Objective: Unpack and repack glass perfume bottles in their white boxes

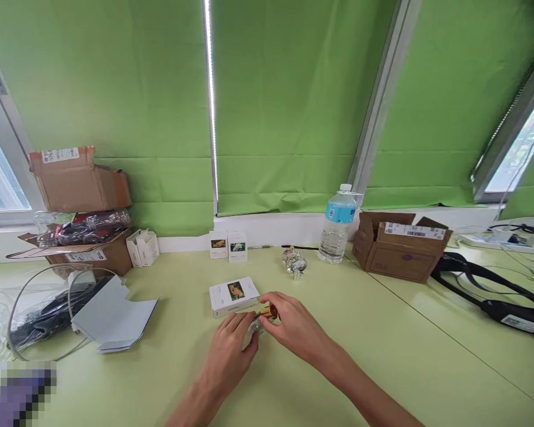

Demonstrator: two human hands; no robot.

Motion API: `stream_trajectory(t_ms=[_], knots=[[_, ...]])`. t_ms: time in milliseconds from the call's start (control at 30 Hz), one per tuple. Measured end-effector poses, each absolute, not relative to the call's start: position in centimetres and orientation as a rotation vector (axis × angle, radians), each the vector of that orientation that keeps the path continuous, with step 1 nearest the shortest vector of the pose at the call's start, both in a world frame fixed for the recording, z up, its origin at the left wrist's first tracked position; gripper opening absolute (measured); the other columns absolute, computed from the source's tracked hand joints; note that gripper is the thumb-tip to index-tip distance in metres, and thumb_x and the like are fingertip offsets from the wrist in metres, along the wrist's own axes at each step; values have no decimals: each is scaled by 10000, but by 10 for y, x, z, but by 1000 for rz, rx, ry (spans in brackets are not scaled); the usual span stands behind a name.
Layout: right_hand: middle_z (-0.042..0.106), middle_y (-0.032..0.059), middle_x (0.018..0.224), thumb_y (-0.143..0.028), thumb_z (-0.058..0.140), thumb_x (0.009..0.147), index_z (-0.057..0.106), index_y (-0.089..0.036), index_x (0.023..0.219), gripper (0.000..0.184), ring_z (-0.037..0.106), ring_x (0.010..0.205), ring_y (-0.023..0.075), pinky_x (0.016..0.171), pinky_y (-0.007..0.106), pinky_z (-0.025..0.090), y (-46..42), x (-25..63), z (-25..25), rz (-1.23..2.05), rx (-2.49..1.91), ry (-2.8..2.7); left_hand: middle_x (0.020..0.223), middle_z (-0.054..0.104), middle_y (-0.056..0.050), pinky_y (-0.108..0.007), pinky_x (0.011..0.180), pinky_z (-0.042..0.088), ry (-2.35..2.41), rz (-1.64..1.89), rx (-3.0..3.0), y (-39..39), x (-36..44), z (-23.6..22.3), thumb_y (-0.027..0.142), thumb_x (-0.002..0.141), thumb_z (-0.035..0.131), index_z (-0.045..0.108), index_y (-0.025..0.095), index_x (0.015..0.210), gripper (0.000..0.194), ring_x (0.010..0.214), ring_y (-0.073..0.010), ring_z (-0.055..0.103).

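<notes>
Under green blinds point(289, 107), on a pale green table point(382, 367), the left hand point(228, 354) curls closed around a small glass bottle point(254, 327) beside a white box point(234, 296). The right hand point(296, 329) pinches the bottle's gold cap point(270, 311); a loosened grip could drop the glass.

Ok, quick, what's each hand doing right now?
Left hand: closed, holding a small glass bottle.
Right hand: closed, pinching the bottle's gold cap.

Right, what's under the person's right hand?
The right hand pinches the gold cap of a small glass bottle, which the left hand also grips. Fingers cover most of the bottle, hiding any label.
</notes>
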State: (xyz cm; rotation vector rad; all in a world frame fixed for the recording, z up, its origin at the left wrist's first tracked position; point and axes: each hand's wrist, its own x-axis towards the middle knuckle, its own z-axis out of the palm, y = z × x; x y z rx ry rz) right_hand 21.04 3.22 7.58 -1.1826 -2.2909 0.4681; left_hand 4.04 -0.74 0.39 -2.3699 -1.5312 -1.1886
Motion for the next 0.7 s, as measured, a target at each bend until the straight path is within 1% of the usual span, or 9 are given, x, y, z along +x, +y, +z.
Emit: stream_trajectory(t_ms=[67,167,267,367,467,533,600,700], knots=[[661,11,868,-254,533,805,566,-229,1032,230,603,695,166,623,265,409,32,212,79,498,-1202,-2279,1180,662,-50,-361,895,542,-1546,-1171,-2383,-7,39,2,195,901,476,522,257,1246,353,1090,-212,618],[638,-13,775,-297,544,817,545,-236,941,138,578,660,161,587,255,393,32,213,86,505,-1178,-2235,1197,653,-43,-368,912,531,-1585,-1129,-2387,-6,38,0,204,918,464,504,257,1264,352,1101,-211,609],[642,-12,763,-320,534,843,564,-233,881,99,563,660,153,589,251,383,35,217,92,439,-1148,-2173,1166,665,-51,-369,900,535,-1610,-1104,-2384,-5,36,1,213,932,445,511,244,1261,337,1084,-217,616],[660,5,771,-326,501,868,600,-226,872,141,574,673,161,607,259,374,45,222,88,365,-1225,-2169,1152,671,-61,-363,890,539,-1624,-1115,-2371,-4,34,2,230,945,424,530,228,1240,314,1067,-215,626],[685,35,846,-288,475,877,630,-220,932,177,607,737,175,629,261,355,57,227,73,314,-1365,-2291,1195,656,-55,-352,918,529,-1652,-1132,-2369,-2,30,0,237,953,407,519,224,1256,323,1113,-203,606],[689,55,886,-265,515,850,630,-212,963,170,618,786,187,626,257,333,63,228,62,297,-1448,-2396,1230,641,-48,-348,950,513,-1680,-1153,-2377,-2,28,-1,231,959,393,509,230,1271,333,1151,-194,586],[686,62,874,-232,565,806,623,-200,957,165,618,799,196,612,253,308,67,228,51,289,-1493,-2454,1254,628,-42,-348,976,497,-1720,-1185,-2390,-2,27,-2,230,961,390,503,240,1280,339,1175,-188,570],[683,54,850,-153,580,759,625,-198,924,177,617,800,195,602,249,284,68,226,40,304,-1498,-2489,1251,630,-42,-352,962,503,-1814,-1235,-2402,-2,27,-2,247,943,441,507,258,1274,338,1157,-191,581]])
